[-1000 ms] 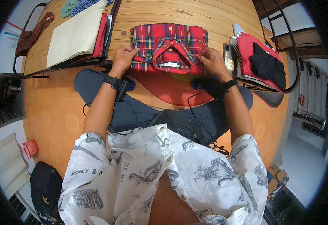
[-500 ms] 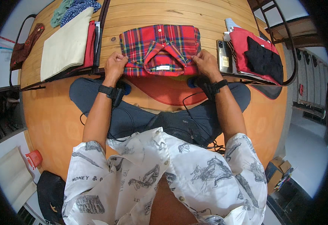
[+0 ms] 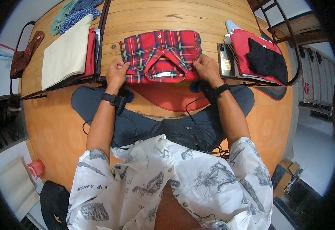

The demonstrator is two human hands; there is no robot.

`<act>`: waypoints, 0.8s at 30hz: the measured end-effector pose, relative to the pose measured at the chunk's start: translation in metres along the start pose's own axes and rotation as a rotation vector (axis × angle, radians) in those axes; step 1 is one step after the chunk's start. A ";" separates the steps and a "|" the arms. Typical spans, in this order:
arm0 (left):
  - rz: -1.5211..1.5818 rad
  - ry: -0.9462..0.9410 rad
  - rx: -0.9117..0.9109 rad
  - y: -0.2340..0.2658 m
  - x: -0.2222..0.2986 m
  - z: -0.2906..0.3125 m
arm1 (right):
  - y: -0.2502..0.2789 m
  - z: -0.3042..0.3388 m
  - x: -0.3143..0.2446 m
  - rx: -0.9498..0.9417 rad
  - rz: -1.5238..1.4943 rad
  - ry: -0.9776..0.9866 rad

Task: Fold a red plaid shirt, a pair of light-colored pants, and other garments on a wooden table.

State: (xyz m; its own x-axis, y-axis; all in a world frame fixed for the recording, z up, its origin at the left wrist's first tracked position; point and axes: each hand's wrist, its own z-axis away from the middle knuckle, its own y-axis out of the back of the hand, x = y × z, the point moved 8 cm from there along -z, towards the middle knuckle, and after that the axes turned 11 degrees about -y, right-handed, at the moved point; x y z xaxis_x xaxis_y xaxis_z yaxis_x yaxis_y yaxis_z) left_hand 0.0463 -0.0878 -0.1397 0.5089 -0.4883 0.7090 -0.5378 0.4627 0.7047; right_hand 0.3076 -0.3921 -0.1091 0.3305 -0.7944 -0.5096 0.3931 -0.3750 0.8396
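A red plaid shirt, folded into a rectangle, lies at the near edge of the wooden table with its collar toward me. A white label shows inside the collar. My left hand pinches the shirt's left side near the collar end. On the opposite side, my right hand has its fingers closed on the shirt's right edge. Both wrists wear black straps with small devices.
Left of the shirt is a stack of folded cloth, cream on top, with blue and green garments behind it. To the right, a phone lies beside a red and black clothes pile. A red stool shows beneath the table edge.
The view has shifted slightly, so the table and things on it appear a little lower. Both hands keep their hold on the folded shirt's sides.
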 end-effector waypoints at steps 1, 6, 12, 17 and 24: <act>0.036 0.000 0.019 -0.002 -0.010 -0.002 | 0.001 -0.001 -0.002 0.003 0.000 0.004; 0.000 -0.039 0.019 0.007 0.019 -0.008 | 0.002 0.002 -0.003 -0.112 0.172 0.022; -0.095 -0.632 0.065 0.004 0.108 -0.032 | 0.035 -0.001 -0.071 0.233 0.257 0.343; -0.372 -0.854 -0.156 -0.046 0.153 -0.043 | 0.009 -0.023 -0.121 0.250 0.348 0.526; -0.492 -0.704 -0.466 -0.085 0.118 -0.043 | -0.036 -0.037 -0.099 0.169 0.413 0.483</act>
State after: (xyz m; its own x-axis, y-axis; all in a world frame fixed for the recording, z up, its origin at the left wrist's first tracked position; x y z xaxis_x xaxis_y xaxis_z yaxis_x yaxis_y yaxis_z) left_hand 0.1805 -0.1531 -0.1147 0.0061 -0.9652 0.2615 0.0239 0.2616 0.9649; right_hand 0.2923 -0.2827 -0.0954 0.7885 -0.6003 -0.1335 0.0242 -0.1866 0.9821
